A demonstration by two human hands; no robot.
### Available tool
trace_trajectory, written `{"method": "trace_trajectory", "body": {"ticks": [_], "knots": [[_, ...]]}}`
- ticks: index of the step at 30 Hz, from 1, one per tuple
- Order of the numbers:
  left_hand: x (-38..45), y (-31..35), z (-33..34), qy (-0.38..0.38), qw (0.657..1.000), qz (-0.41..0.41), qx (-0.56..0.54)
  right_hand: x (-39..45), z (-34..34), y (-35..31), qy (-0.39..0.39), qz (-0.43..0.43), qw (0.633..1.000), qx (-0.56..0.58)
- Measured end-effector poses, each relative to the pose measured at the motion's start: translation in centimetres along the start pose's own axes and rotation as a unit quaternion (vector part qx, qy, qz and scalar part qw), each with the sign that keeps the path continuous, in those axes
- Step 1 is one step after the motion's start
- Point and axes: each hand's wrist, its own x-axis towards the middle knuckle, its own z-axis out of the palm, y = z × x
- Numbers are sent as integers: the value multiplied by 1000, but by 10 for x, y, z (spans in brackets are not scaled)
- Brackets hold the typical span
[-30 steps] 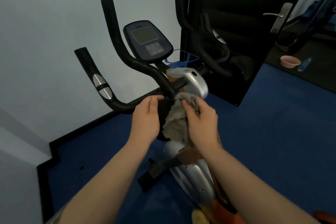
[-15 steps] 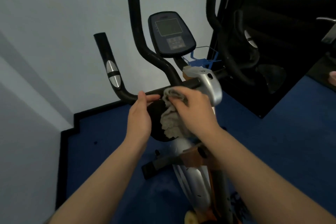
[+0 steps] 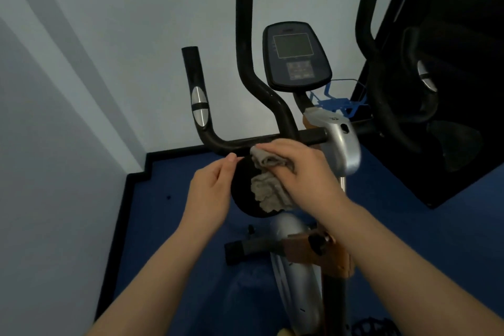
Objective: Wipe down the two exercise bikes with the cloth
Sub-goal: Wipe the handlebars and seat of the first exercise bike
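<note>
An exercise bike stands in front of me, with black handlebars [image 3: 218, 142], a console [image 3: 296, 56] and a silver stem cover [image 3: 345, 144]. My right hand [image 3: 302, 169] grips a grey cloth [image 3: 268, 188] and presses it on the horizontal handlebar just left of the stem. Part of the cloth hangs down over a black round part [image 3: 242, 194] below the bar. My left hand [image 3: 211, 191] hovers just below the bar, left of the cloth, fingers loosely bent and holding nothing. A second bike is not in view.
A pale wall with a black skirting [image 3: 136, 180] runs close on the left and behind the bike. Blue carpet [image 3: 409, 226] covers the floor. A black panel [image 3: 450, 76] stands at the right, mirroring the handlebars. A blue wire holder [image 3: 336, 102] sits behind the stem.
My left hand has come off the handlebar and now hovers below it. My right hand has pushed the cloth left along the bar. My view has shifted left and closer.
</note>
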Motion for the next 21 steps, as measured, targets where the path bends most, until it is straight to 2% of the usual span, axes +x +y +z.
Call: {"method": "trace_trajectory", "body": {"ticks": [4, 8, 13, 15, 18, 21], "knots": [[-1, 1, -7, -10, 1000, 19, -4, 10, 23, -7, 68, -2, 997, -30], [-4, 2, -12, -43, 996, -28, -73, -22, 32, 0, 181, -12, 983, 29], [0, 2, -20, -68, 994, -41, -78, -45, 43, -1, 273, 40, 954, 115], [3, 1, -22, -77, 993, -39, -78, -32, 44, -5, 287, 43, 951, 107], [5, -3, -23, -89, 992, -32, -87, -24, 46, -11, 268, 52, 961, 39], [6, -6, -25, -101, 990, -33, -94, -39, 41, -11, 258, 15, 964, -54]]}}
